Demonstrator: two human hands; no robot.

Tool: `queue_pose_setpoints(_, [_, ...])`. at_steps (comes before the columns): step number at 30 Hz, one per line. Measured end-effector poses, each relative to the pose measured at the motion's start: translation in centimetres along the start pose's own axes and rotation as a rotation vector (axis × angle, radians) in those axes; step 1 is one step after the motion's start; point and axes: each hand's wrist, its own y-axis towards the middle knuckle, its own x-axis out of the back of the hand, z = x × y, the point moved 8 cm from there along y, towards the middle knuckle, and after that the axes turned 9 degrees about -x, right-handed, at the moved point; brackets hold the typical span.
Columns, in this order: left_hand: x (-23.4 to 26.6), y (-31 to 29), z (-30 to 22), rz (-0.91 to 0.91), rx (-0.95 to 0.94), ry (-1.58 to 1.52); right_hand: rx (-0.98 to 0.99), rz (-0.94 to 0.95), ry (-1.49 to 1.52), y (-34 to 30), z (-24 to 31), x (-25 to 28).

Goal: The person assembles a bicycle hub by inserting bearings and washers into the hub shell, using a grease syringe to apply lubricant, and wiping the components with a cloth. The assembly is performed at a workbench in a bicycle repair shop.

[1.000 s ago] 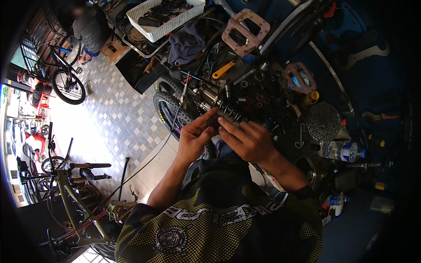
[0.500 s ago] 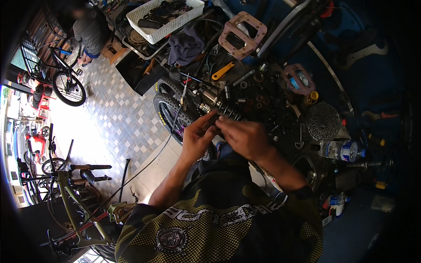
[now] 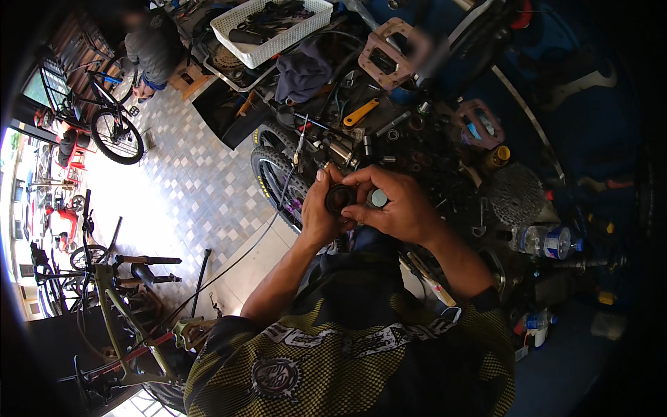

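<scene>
My left hand (image 3: 319, 217) and my right hand (image 3: 401, 208) meet in front of my chest, both closed on a dark round ring-shaped part (image 3: 340, 199). The fingertips and thumb of my right hand pinch its right side, while my left hand cradles it from the left. A pale grey-green disc (image 3: 379, 198) shows in the gap between my right thumb and fingers; whether it is held I cannot tell. Just beyond my hands lies a metal shock absorber (image 3: 340, 151). Past that are a yellow-handled tool (image 3: 361, 112) and several loose rings and sockets on the dark bench.
Bicycle wheels (image 3: 267, 167) stand beyond my left hand. A white basket of tools (image 3: 271, 52), a grey cloth (image 3: 303, 71), pedals (image 3: 389, 54), a cassette (image 3: 517, 194) and a water bottle (image 3: 545, 241) surround the bench. A bike frame (image 3: 114, 313) is at left; a person (image 3: 153, 48) sits far left.
My hands have turned the ring-shaped part so its round face shows more. My right fingers have spread wider around it, and the pale disc has come into sight. The view has shifted slightly.
</scene>
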Motion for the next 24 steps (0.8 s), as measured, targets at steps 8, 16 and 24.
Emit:
queue_pose_setpoints(8, [1.3,0.1,2.3,-0.209,-0.101,0.113,-0.028,0.007,0.046,0.5,-0.2,-0.3])
queue_pose_setpoints(16, [-3.3,0.2,-3.0,-0.201,-0.067,-0.049,-0.034,-0.055,0.187,0.4,-1.8,-0.9])
queue_pose_setpoints(24, [-3.9,0.3,-4.2,-0.115,-0.111,0.116,-0.146,-0.023,0.436,0.7,-3.0,-1.3])
